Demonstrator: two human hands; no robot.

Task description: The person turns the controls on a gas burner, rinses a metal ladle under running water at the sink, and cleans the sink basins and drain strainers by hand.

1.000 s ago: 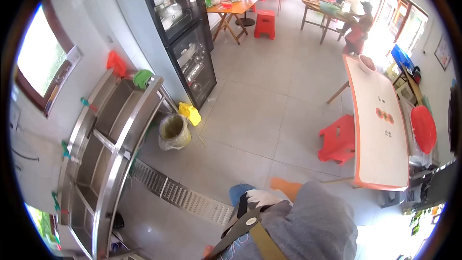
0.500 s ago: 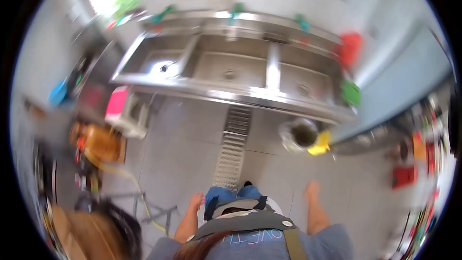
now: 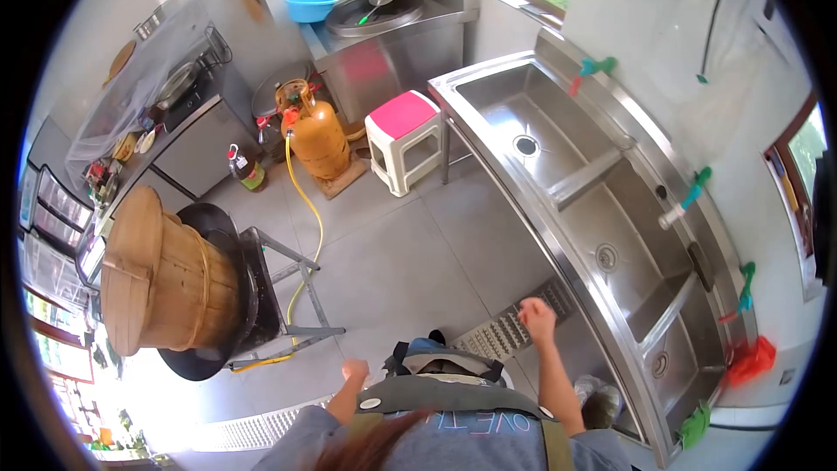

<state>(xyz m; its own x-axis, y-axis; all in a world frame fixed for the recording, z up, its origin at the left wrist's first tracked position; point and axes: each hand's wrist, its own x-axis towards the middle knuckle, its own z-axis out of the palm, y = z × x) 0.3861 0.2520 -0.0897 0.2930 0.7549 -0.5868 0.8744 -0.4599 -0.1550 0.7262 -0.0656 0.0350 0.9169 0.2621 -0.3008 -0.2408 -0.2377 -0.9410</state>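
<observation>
My left hand [image 3: 355, 370] hangs low by my waist, its fingers loosely curled, with nothing visible in it. Held a little forward over the floor drain grating [image 3: 497, 331] is my right hand [image 3: 537, 318], also curled and showing no object. The nearest large thing on that side is a steel sink [image 3: 575, 253] with three basins, and my hand is apart from its front edge. To my left a wooden steamer barrel [image 3: 187, 283] sits on a dark wok-like pan [image 3: 196, 365] over a metal stand [image 3: 292, 283].
An orange gas cylinder [image 3: 318, 144] stands ahead, its yellow hose [image 3: 314, 209] trailing across the floor. Beside it are a pink-topped stool [image 3: 404, 118] and a bottle [image 3: 246, 170]. A wok stove [image 3: 392, 52] with a blue basin [image 3: 311, 7] occupies the back corner.
My view has swung left, bringing the stove, gas cylinder and barrel fully in sight while the sink shifts right. Both hands remain down by my body with nothing visible in them.
</observation>
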